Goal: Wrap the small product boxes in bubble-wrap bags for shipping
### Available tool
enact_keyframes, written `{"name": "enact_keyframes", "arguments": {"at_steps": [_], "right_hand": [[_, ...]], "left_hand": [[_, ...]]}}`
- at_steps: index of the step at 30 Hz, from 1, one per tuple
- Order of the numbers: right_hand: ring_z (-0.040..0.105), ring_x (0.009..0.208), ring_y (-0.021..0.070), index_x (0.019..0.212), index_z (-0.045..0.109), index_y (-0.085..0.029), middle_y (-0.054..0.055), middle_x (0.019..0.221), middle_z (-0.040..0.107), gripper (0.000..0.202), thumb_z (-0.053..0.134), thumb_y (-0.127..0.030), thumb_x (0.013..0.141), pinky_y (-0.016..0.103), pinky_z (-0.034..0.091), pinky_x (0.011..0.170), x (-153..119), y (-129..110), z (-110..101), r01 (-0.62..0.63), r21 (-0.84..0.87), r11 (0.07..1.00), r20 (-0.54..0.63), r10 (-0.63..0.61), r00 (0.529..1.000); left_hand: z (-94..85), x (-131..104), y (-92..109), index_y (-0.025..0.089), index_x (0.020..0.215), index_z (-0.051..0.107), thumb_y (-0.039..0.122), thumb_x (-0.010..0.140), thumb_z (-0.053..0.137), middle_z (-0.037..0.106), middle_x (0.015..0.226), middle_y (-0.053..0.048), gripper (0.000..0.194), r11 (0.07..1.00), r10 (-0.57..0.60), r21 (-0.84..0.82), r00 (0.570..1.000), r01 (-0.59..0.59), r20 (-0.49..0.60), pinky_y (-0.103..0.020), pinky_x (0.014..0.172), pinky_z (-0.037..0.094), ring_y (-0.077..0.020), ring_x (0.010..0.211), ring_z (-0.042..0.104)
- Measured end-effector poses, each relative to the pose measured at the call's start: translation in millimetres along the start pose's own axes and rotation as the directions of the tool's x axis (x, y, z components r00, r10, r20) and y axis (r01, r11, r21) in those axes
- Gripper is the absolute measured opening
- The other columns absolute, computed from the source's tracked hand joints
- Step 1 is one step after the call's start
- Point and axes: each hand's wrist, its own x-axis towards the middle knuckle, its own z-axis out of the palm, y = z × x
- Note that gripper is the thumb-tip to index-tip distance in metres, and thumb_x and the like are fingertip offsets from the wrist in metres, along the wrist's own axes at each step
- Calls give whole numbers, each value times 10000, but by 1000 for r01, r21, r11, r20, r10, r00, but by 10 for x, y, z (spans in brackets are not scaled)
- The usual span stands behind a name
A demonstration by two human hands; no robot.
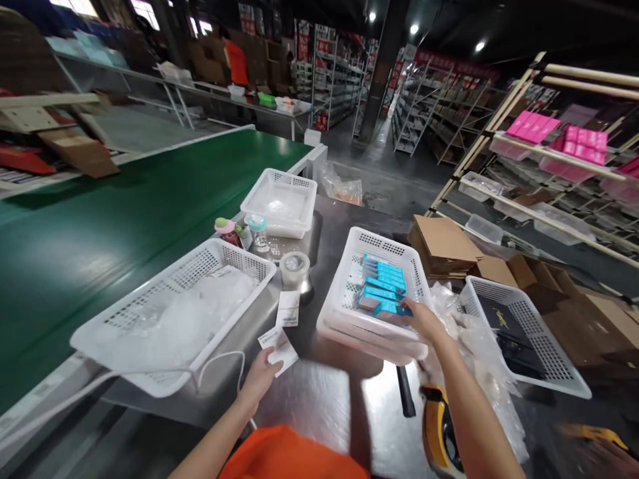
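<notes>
My left hand (257,382) pinches a white printed paper slip (282,348) by its lower left edge, just above the metal table (319,392). A second stack of white slips (288,309) lies beyond it. My right hand (424,320) reaches into a white plastic basket (335,326), its fingers closed on the end of a small blue box (392,309). Several more blue boxes (382,273) lie in a row in that basket, which sits on another container. Part of the gripped box is hidden by my fingers.
A white basket of plastic bags (94,339) stands left by the green conveyor (150,179). A clear tape roll (294,265), a yellow tape dispenser (432,436) and a black handle (405,392) are nearby. Flat cardboard (444,239) stands right; another person's hand (606,459) shows lower right.
</notes>
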Motion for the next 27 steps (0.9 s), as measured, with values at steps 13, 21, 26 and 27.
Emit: {"name": "enact_keyframes", "arguments": {"at_steps": [13, 21, 26, 27], "right_hand": [[601, 762, 195, 1058, 544, -225, 44, 902, 637, 422, 648, -497, 752, 321, 502, 634, -612, -596, -197, 78, 741, 667, -351, 285, 892], [579, 702, 148, 1147, 495, -267, -11, 838, 601, 561, 783, -408, 686, 256, 470, 576, -1157, -1625, 555, -9, 989, 148, -9, 123, 992], [472, 553, 105, 1210, 469, -256, -73, 652, 477, 581, 744, -436, 730, 212, 405, 471, -1262, -1807, 629, -18, 982, 187, 1, 89, 996], [460, 532, 100, 1221, 460, -259, -81, 637, 471, 602, 749, -433, 723, 205, 396, 447, -1267, -1824, 615, -36, 983, 182, 20, 88, 996]], "left_hand": [[962, -730, 800, 163, 913, 693, 338, 709, 752, 688, 933, -81, 275, 944, 276, 93, 915, -315, 295, -316, 852, 448, -235, 913, 613], [1339, -792, 1079, 160, 1132, 604, 445, 777, 699, 675, 951, -61, 465, 926, 374, -120, 832, -357, 410, -255, 680, 473, -170, 780, 612], [1286, -829, 1143, 149, 1007, 629, 422, 723, 736, 692, 887, -37, 409, 955, 292, -166, 876, -245, 383, -252, 684, 463, -174, 766, 624], [1272, -850, 1144, 151, 994, 622, 417, 712, 743, 689, 858, -28, 406, 960, 270, -180, 884, -215, 381, -246, 659, 459, -163, 730, 620]]}}
